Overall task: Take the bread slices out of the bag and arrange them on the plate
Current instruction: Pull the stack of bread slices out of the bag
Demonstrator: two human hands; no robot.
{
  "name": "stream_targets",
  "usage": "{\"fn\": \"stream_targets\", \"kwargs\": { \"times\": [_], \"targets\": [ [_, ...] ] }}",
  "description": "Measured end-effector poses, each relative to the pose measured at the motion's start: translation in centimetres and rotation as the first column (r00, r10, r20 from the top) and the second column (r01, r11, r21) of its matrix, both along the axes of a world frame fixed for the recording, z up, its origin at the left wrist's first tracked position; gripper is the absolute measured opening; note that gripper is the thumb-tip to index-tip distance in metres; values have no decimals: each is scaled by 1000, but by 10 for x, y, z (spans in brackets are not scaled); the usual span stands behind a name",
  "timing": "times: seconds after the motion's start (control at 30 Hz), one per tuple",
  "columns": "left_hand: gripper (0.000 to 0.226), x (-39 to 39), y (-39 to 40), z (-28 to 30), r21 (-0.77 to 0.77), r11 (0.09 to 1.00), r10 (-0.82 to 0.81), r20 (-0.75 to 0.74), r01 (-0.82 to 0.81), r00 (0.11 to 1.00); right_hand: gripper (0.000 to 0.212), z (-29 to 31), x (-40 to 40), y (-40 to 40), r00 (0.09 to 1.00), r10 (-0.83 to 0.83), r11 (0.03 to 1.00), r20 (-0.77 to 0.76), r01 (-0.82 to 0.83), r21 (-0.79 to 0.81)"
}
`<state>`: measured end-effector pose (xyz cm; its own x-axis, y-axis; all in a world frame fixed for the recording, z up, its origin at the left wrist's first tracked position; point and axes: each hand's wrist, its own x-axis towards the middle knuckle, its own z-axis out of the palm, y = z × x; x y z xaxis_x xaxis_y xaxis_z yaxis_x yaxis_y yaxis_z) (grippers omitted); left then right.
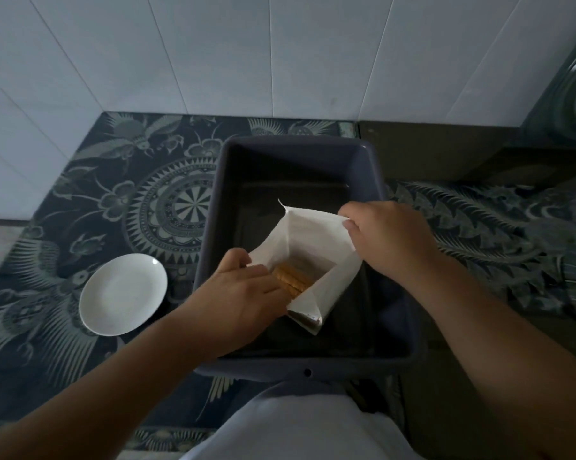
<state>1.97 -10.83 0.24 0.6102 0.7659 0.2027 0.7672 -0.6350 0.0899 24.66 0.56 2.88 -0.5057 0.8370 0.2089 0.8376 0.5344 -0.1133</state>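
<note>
Head view: right hand [384, 237] pinching bag [308, 234] rim open; left hand [243, 293] reaching in, fingers' closure hidden. Lift bread slices [293, 282] gently toward plate [122, 295].

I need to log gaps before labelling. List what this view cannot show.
1. Head view: the number of bread slices; the bag walls and left hand cover most.
2. Left hand's fingertips, hidden inside the bag.
3. Object at the right edge, cut off and blurred.
4. Bag's printed label, too small.

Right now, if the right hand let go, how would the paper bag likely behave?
The paper bag would probably sag: its thin walls show creases and bend where the right hand holds its top edge. Probably light, since few bread slices show inside.
</note>
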Motion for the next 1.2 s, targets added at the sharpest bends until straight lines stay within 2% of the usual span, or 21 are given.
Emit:
{"fn": "stream_targets", "kwargs": {
  "times": [0.1, 0.17, 0.23, 0.3, 0.37, 0.4, 0.47, 0.53, 0.6, 0.73, 0.83, 0.93, 1.0, 1.1, 1.2],
  "targets": [
    [7, 6, -5, -4, -69, 998, 5, -59, -9, 998, 13, -3, -2, 6, 998, 22, 993, -54, -28, -114],
    [15, 6, -7, -5, -113, 992, 48, -78, -57, 996, 14, -7, -1, 6, 998, 10, 987, -59, -19, -159],
    [20, 4, -7, -5, -135, 985, 91, -90, -103, 992, 15, -7, 1, 4, 993, -8, 985, -118, -12, -171],
    [20, 5, -8, -5, -139, 983, 105, -93, -118, 990, 31, -5, 1, -2, 983, 13, 992, -182, -35, -118],
    [17, 8, -9, -5, -129, 983, 122, -82, -132, 989, 43, 1, -2, -17, 974, 159, 984, -161, -169, -49],
    [17, 9, -9, -5, -120, 982, 135, -70, -143, 988, 46, 3, -4, -26, 957, 256, 962, -135, -266, -67],
    [16, 12, -9, -3, -102, 982, 153, -55, -158, 987, 47, 2, -5, -43, 909, 414, 893, -40, -415, -176],
    [9, 13, -7, 0, -96, 983, 150, -59, -155, 987, 42, -2, -2, -53, 876, 474, 863, 92, -441, -245],
    [4, 10, -5, 3, -94, 981, 162, -75, -168, 984, 38, -4, 5, -56, 879, 451, 882, 154, -413, -225],
    [14, 7, -5, 8, -53, 972, 217, -146, -227, 965, 48, -4, 12, -58, 934, 350, 929, 65, -337, -153],
    [27, 8, -6, 11, -61, 962, 249, -203, -266, 947, 50, -6, 9, -61, 961, 270, 961, 66, -265, -76],
    [29, 4, -8, 14, -79, 957, 252, -253, -279, 934, 50, -4, 6, -64, 985, 167, 986, 51, -167, -4],
    [31, 0, -11, 17, -89, 945, 276, -304, -315, 912, 50, 0, 5, -63, 990, 98, 995, 105, -99, 5],
    [37, 1, -18, 19, -159, 913, 293, -387, -377, 874, 43, 8, 3, -61, 963, 25, 999, 270, -19, -26],
    [39, 4, -22, 19, -228, 895, 274, -400, -385, 874, 38, 14, -1, -58, 945, 18, 997, 327, 9, -80]
  ]
}}
